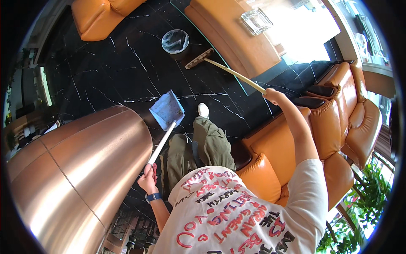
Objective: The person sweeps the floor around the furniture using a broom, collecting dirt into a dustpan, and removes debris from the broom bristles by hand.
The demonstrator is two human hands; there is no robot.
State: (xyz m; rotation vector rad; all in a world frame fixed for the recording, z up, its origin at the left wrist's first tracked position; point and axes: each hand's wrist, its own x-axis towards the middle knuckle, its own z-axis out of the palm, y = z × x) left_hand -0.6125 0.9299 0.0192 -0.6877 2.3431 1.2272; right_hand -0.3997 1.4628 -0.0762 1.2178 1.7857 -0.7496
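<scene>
My left hand [148, 181], with a dark blue watch at the wrist, is closed round the white handle of a blue long-handled dustpan [168, 109]. The pan is low by the dark floor, ahead of my legs and left of my white shoe [203, 110]; whether it touches the floor I cannot tell. Out to the right, my right hand [273, 96] grips the end of a pale wooden broom handle. The broom [200, 59] reaches forward and left, its head lying by the floor near the glass edge of the orange table and a lined bin.
A round bin [175, 42] with a clear liner stands ahead. An orange low table [237, 38] bears a glass tray [256, 21]. Orange leather seats [279, 156] line my right; another seat [99, 19] is far left. A copper-coloured column [93, 165] rises close on my left.
</scene>
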